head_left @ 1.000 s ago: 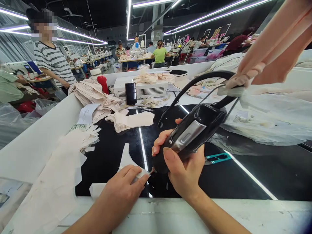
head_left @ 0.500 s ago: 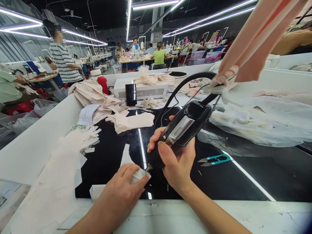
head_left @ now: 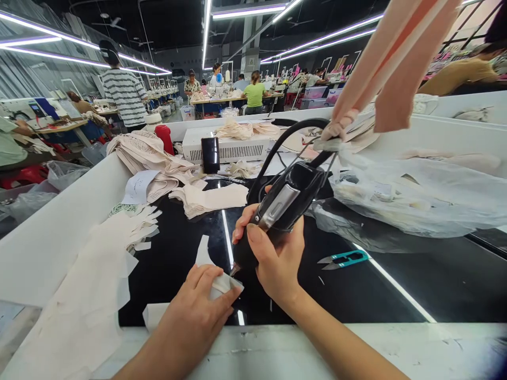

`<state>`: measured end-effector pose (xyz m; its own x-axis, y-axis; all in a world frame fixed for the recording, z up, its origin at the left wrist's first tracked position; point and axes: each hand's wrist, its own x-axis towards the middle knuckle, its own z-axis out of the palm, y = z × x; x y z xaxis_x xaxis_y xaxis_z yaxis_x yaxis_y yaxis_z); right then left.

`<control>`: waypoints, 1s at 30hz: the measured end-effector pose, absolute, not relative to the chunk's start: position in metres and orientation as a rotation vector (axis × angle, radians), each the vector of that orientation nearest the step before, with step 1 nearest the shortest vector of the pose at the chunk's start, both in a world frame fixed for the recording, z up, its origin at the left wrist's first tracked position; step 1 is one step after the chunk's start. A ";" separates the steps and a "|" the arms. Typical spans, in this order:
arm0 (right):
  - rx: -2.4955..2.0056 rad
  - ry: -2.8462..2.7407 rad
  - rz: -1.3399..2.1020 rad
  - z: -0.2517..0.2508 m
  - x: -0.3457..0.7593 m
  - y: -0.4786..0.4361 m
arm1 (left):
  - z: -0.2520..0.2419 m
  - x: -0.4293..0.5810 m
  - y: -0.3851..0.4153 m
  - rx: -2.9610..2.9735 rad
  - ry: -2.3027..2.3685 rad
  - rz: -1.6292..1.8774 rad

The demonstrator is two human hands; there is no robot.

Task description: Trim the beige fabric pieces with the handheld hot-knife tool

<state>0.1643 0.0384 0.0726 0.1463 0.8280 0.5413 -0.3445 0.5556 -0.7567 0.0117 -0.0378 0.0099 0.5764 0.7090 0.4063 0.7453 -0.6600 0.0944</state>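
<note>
The tool [head_left: 280, 206] is black and silver. At right lie teal-handled snips [head_left: 363, 256]; far left, a shirt [head_left: 124, 97] has dark and white stripes.

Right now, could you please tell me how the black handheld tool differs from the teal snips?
The black handheld tool is gripped in the right hand, while the teal snips lie on the dark tabletop. The tool is bulky and tilted; the snips are slim and flat. The tool is black and silver; the snips are teal and grey. Both are hand tools.
</note>
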 end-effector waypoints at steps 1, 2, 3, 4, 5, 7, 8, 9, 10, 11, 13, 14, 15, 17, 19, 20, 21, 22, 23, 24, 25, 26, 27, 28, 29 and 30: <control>-0.520 -1.133 0.907 0.072 0.164 0.039 | 0.010 0.012 -0.038 -2.715 -1.255 -0.637; -0.518 -1.139 0.911 0.071 0.163 0.039 | 0.010 0.012 -0.038 -2.716 -1.257 -0.639; -0.519 -1.144 0.911 0.071 0.163 0.040 | 0.010 0.012 -0.038 -2.715 -1.259 -0.643; -0.523 -1.150 0.907 0.070 0.162 0.040 | 0.009 0.012 -0.038 -2.715 -1.259 -0.648; -0.534 -1.154 0.898 0.069 0.162 0.040 | 0.009 0.013 -0.038 -2.714 -1.257 -0.651; -0.570 -1.161 0.880 0.068 0.162 0.040 | 0.008 0.013 -0.038 -2.707 -1.261 -0.654; -0.588 -1.162 0.876 0.068 0.161 0.039 | 0.007 0.013 -0.038 -2.704 -1.261 -0.652; -0.606 -1.163 0.874 0.068 0.161 0.039 | 0.007 0.013 -0.039 -2.699 -1.260 -0.650; -0.619 -1.164 0.874 0.068 0.161 0.038 | 0.006 0.013 -0.040 -2.693 -1.256 -0.645; -0.625 -1.166 0.875 0.068 0.162 0.037 | 0.006 0.013 -0.041 -2.691 -1.248 -0.637; -0.609 -1.174 0.870 0.067 0.163 0.035 | 0.006 0.012 -0.044 -2.689 -1.223 -0.632; -0.593 -1.182 0.867 0.067 0.164 0.034 | 0.006 0.011 -0.046 -2.686 -1.217 -0.640; -0.574 -1.189 0.866 0.066 0.164 0.033 | 0.007 0.010 -0.047 -2.682 -1.217 -0.659; -0.541 -1.196 0.865 0.067 0.166 0.031 | 0.010 0.007 -0.048 -2.671 -1.225 -0.706; -0.531 -1.192 0.868 0.068 0.166 0.029 | 0.014 0.003 -0.046 -2.686 -1.220 -0.729; -0.530 -1.186 0.871 0.068 0.167 0.029 | 0.015 0.001 -0.043 -2.707 -1.213 -0.730; -0.529 -1.182 0.873 0.069 0.167 0.028 | 0.017 -0.001 -0.041 -2.736 -1.204 -0.729; -0.529 -1.180 0.876 0.069 0.167 0.028 | 0.017 -0.003 -0.038 -2.768 -1.198 -0.725; -0.528 -1.179 0.875 0.069 0.167 0.028 | 0.017 -0.005 -0.035 -2.796 -1.196 -0.724; -0.526 -1.178 0.869 0.069 0.167 0.028 | 0.017 -0.007 -0.033 -2.819 -1.200 -0.723; -0.524 -1.177 0.861 0.069 0.167 0.028 | 0.016 -0.008 -0.031 -2.834 -1.207 -0.724; -0.520 -1.176 0.851 0.069 0.168 0.028 | 0.014 -0.009 -0.030 -2.842 -1.216 -0.719; -0.515 -1.176 0.845 0.069 0.168 0.028 | 0.012 -0.010 -0.029 -2.846 -1.219 -0.714; -0.512 -1.176 0.842 0.069 0.168 0.028 | 0.011 -0.011 -0.028 -2.845 -1.217 -0.710; -0.511 -1.179 0.843 0.069 0.168 0.027 | 0.009 -0.012 -0.027 -2.840 -1.210 -0.708; -0.510 -1.181 0.844 0.069 0.168 0.027 | 0.008 -0.012 -0.027 -2.829 -1.202 -0.708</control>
